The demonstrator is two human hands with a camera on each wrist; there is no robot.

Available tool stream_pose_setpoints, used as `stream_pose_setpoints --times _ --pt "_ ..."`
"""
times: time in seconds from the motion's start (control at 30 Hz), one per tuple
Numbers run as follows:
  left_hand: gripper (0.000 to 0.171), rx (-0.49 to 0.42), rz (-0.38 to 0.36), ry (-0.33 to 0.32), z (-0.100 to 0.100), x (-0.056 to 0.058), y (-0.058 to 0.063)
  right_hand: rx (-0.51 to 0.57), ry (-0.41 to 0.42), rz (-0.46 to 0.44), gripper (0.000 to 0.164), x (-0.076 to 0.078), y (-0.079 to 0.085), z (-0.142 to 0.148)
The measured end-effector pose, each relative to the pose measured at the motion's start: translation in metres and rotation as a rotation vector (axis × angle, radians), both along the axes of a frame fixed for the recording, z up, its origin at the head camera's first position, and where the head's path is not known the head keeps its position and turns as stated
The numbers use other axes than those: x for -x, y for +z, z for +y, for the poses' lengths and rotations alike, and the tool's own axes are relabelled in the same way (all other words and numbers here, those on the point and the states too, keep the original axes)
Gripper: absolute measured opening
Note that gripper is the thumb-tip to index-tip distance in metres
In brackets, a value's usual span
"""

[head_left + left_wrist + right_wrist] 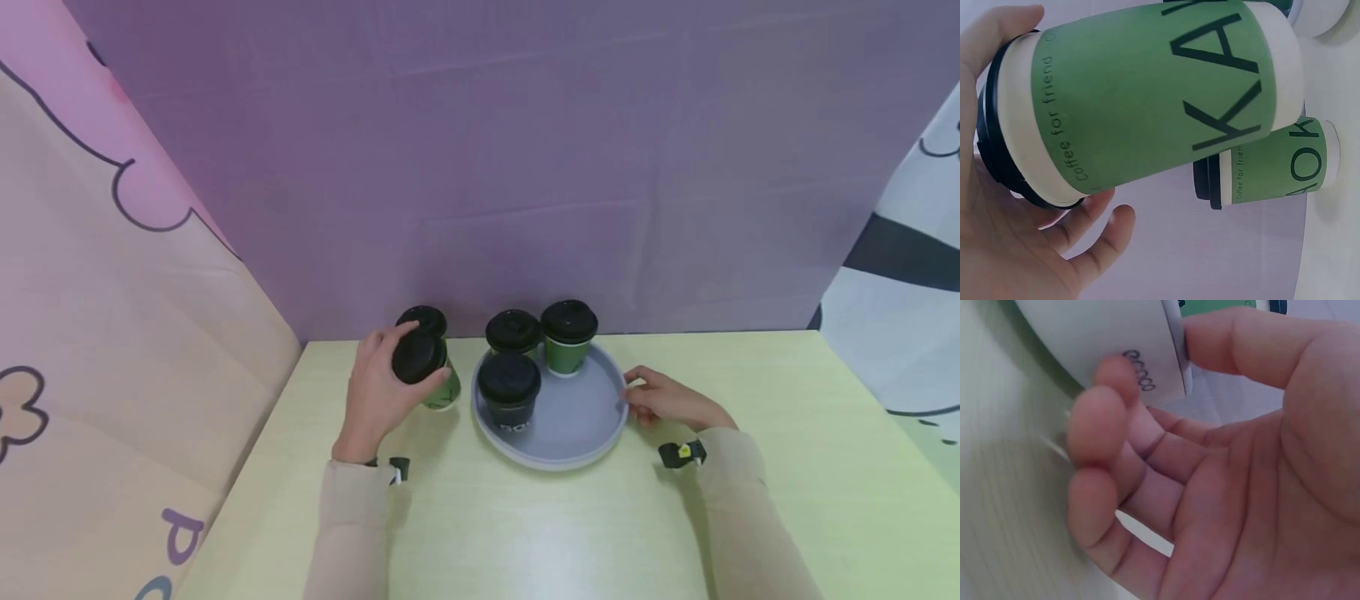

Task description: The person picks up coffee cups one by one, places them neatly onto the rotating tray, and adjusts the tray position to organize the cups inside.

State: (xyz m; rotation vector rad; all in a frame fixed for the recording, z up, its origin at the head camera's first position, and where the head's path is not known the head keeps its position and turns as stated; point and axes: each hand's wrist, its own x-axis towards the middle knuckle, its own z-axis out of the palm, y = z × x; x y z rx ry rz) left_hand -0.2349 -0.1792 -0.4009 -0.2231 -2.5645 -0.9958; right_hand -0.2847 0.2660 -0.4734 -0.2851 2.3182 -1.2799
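Observation:
My left hand (380, 392) holds a green paper coffee cup (1154, 94) by its black lid, thumb on one side and fingers on the other. The cup is tilted in the head view. Just behind it a second green cup (1275, 165) with a black lid stands on the table. At the right edge of a round grey tray (581, 417), my right hand (671, 400) pinches the rim. In the right wrist view its thumb lies at the rim and curled fingers (1097, 425) are by the outer wall. The tray bears a dark cup (510, 392) and two green cups, one at the back right (567, 337).
The other green cup (513, 332) on the tray is partly hidden behind the dark one. A pale wooden table (525, 533) lies under everything. A purple cloth wall (480, 167) rises at its back edge, and printed cloth (112, 333) hangs on the left.

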Motion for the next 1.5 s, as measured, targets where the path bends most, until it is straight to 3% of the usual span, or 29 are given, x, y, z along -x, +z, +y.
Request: stream_pose_setpoints --times 0.37,0.5,0.67,0.87,1.13,1.3,1.5 --pt "0.077 -0.01 0.038 -0.027 0.001 0.0 0.002 -0.031 -0.007 0.04 0.044 0.001 -0.002 0.0" --pt "0.076 -0.007 0.036 -0.041 0.001 -0.001 0.003 -0.085 -0.087 0.133 0.041 0.005 -0.004 -0.005" --pt "0.075 -0.007 0.026 -0.053 0.001 -0.003 0.004 -0.118 -0.228 0.234 0.049 0.008 -0.007 -0.016" --pt "0.074 0.003 0.009 -0.073 0.001 -0.005 0.006 -0.155 -0.301 0.299 0.047 0.01 -0.013 -0.024" --pt "0.075 0.009 -0.016 -0.085 0.002 -0.007 0.008 -0.144 -0.293 0.278 0.039 0.011 -0.013 -0.024" --pt "0.075 0.016 -0.024 -0.087 0.002 -0.007 0.008 -0.099 -0.245 0.201 0.037 0.01 -0.01 -0.021" --pt "0.076 0.026 -0.043 -0.096 0.003 -0.007 0.008 -0.078 -0.183 0.169 0.034 0.008 -0.005 -0.016"
